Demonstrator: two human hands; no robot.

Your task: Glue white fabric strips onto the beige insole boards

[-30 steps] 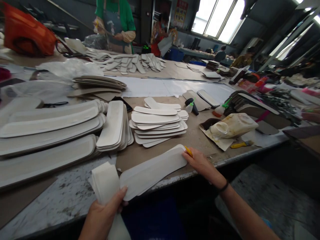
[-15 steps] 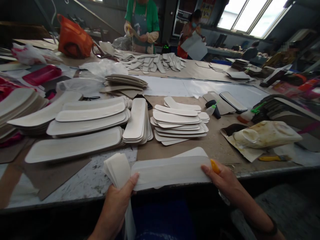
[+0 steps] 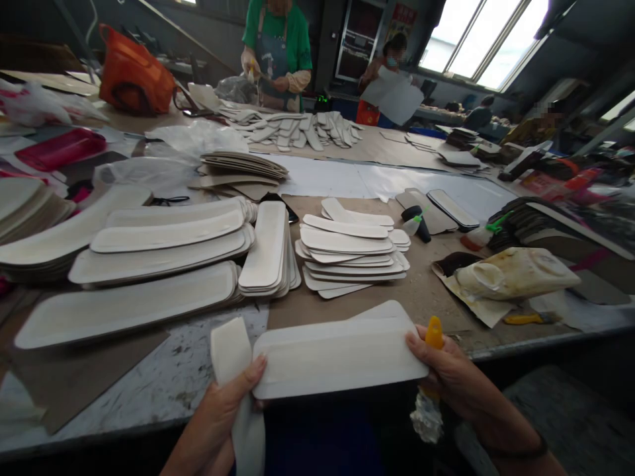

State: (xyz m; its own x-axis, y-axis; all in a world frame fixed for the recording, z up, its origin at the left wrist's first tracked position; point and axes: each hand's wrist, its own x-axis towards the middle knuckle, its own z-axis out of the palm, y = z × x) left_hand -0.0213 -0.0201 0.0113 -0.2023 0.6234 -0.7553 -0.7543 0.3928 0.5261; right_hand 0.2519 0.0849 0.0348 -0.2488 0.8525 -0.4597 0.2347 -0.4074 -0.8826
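Observation:
Between my two hands a long white panel with rounded corners (image 3: 332,357) is stretched at the table's front edge. My left hand (image 3: 223,403) is closed, its thumb on the panel's left end, and it also grips a folded bundle of cream strips (image 3: 233,350) that hangs down below. Thumb and fingers of my right hand (image 3: 439,360) pinch the panel's right end. That same hand holds a yellow-handled brush (image 3: 434,332), its bristles pointing down and caked with white paste. Another white panel (image 3: 384,309) lies on the table just behind.
Stacks of white panels (image 3: 347,251) stand behind my hands, with longer stacks (image 3: 129,304) to the left. At right are a cut, stained plastic jug (image 3: 520,274) and a second yellow brush (image 3: 526,318). A co-worker in green (image 3: 278,53) works across the table.
The panel's right end has come down a little and its surface is turned more toward me. The brush in my right hand now shows its pasty bristles. The camera view has shifted slightly.

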